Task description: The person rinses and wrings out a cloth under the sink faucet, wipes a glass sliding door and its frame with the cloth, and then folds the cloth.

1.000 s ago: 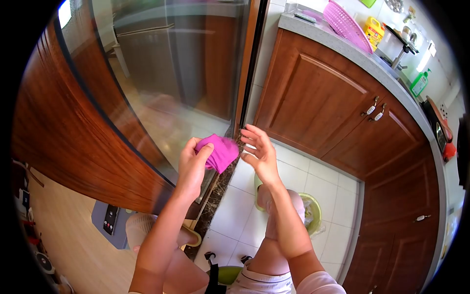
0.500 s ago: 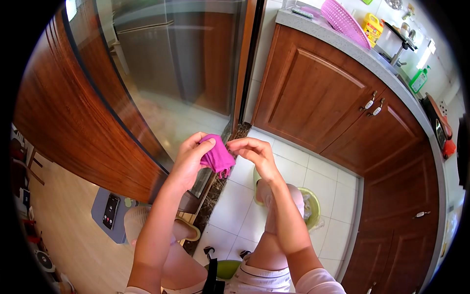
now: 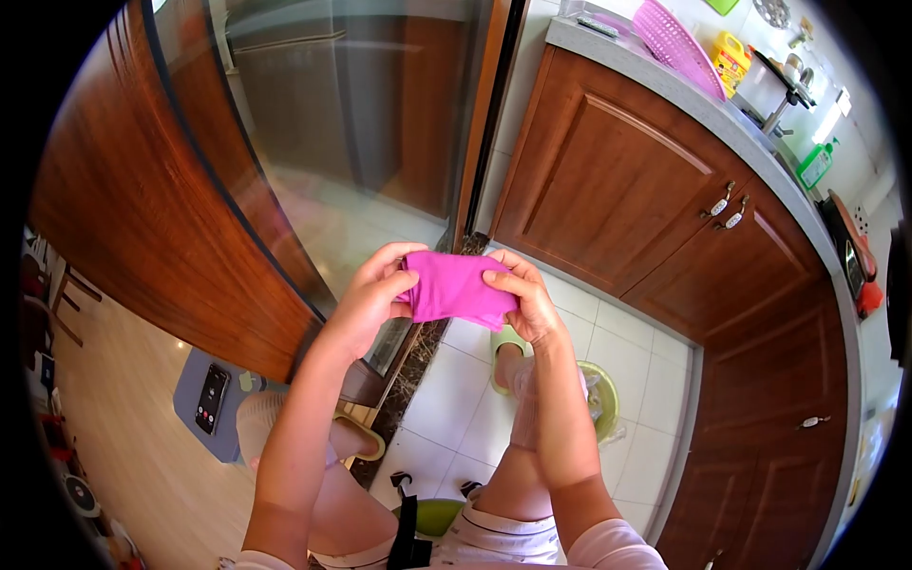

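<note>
A magenta cloth point(image 3: 460, 287), folded into a rough rectangle, is stretched between my two hands in front of the glass door. My left hand point(image 3: 369, 296) pinches its left end, thumb on top and fingers behind. At the other end, my right hand point(image 3: 528, 294) grips the cloth the same way, with its thumb pressed on the near face. The fingertips behind the cloth are hidden.
The wood-framed glass door point(image 3: 332, 142) stands at the left. Brown cabinets point(image 3: 632, 166) run along the right beneath a grey counter point(image 3: 655, 76). A green bin point(image 3: 608, 404) sits on the white tiles. A phone point(image 3: 213, 397) lies on a grey stool point(image 3: 190, 418).
My right hand has taken hold of the cloth's right end. The cloth, bunched in my left hand before, is now spread wider between both hands.
</note>
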### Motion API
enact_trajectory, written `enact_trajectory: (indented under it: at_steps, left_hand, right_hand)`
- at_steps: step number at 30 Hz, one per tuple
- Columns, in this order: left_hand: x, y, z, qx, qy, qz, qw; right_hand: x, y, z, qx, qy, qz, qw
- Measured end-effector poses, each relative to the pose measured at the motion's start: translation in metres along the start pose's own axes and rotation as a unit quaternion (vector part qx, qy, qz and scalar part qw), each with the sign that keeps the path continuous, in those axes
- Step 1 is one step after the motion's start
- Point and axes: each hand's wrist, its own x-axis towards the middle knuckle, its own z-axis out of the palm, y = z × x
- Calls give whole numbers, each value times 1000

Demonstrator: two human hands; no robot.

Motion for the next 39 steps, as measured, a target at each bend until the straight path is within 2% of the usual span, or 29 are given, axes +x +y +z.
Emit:
enact_trajectory:
  at_steps: [2,3,6,10,16,19,22,26,29,32,35,38,39]
  left_hand:
    - [2,-3,-7,-62,-29,-11,998]
    - [0,-3,-6,-40,-19,1,999]
    - [-4,-3,-4,13,-5,23,1000]
    - [3,-15,-12,45,-12,42,998]
    - [6,-17,-8,45,29,10,999]
    - [11,-29,-6,20,58,-27,998]
    - [17,-46,-8,-67,42,-76,994]
    - [10,-39,-2,-124,-4,-136,983]
    - [9,-37,4,-48,-5,-147,988]
    - [11,-44,6,5,42,-101,994]
    - [14,-43,0,6,35,-29,999]
    - [14,-38,-2,-8,51,-18,999]
    - [12,-33,0,-3,81,-33,996]
  right_hand:
    - [-3,-5,6,40,6,-12,999]
    - [-6,-10,5,71,-26,3,997]
    - [-6,-12,-1,43,-91,-48,994]
    - [-8,-12,-14,-48,-107,-39,992]
    - [-2,-10,-14,-78,-32,-48,995]
    - [-1,-7,-9,-139,28,-74,987]
    - [5,5,-23,-97,55,-31,993]
    - [8,7,-13,-75,92,-62,991]
    - [3,-1,-5,-50,101,-40,993]
    - [3,-1,-11,-8,81,0,997]
    - [4,-6,-9,117,99,55,987]
    - [2,-6,-5,160,67,60,983]
    - [2,-5,-5,130,52,54,989]
